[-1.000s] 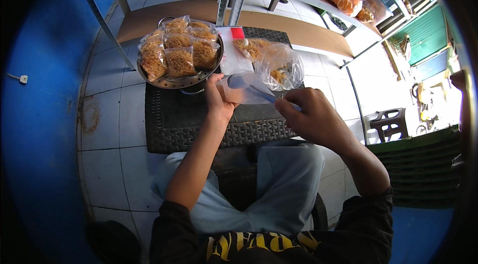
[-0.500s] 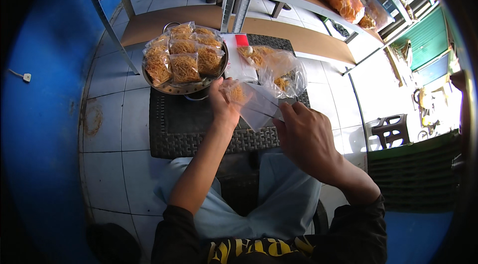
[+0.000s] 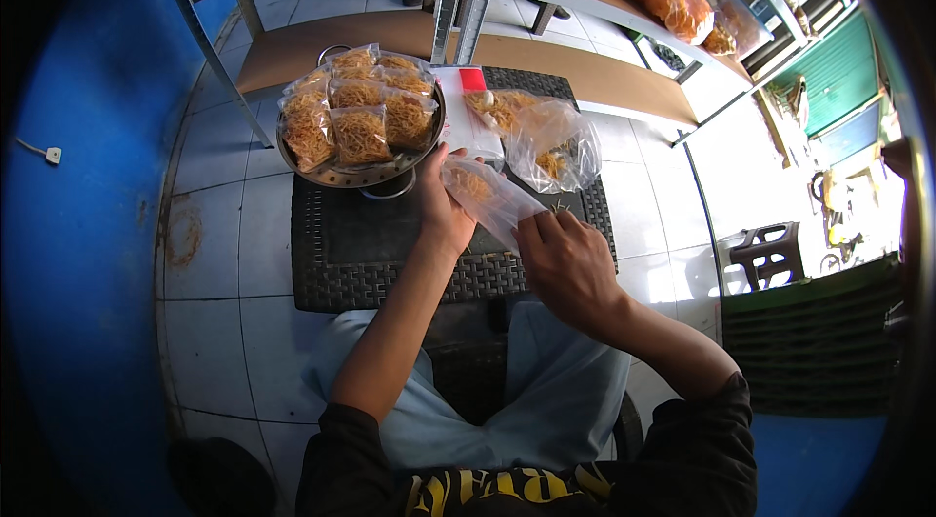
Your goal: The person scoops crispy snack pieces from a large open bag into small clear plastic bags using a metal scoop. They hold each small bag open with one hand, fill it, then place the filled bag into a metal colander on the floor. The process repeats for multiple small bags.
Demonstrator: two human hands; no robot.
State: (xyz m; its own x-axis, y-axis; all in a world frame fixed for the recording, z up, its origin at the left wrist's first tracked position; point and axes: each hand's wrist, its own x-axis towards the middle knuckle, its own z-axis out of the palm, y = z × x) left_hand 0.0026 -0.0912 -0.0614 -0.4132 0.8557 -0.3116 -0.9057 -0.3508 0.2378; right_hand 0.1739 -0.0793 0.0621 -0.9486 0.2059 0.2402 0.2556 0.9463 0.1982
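Above the black woven-pattern table (image 3: 356, 229), a small clear plastic bag (image 3: 494, 207) with thin golden strand snacks at its far end slants between my hands. My left hand (image 3: 444, 205) is closed around the filled end. The fingers of my right hand (image 3: 570, 258) are bunched at the bag's other end, gripping it. Just beyond my left hand, a round perforated metal pan (image 3: 390, 171) holds several filled snack packets (image 3: 360, 135). A larger clear bag (image 3: 561, 137) with loose strands lies beyond my right hand.
A white and red flat package (image 3: 471, 78) lies between pan and large bag. Metal-framed shelves (image 3: 468, 0) stand behind the table, bearing bagged snacks (image 3: 673, 5). A blue wall (image 3: 78, 224) is at left, a dark plastic stool (image 3: 765, 254) at right.
My right hand has moved slightly left and down, its fingers now bunched on the small bag. The bag's spread, open end is now drawn narrow. My left hand keeps its hold.
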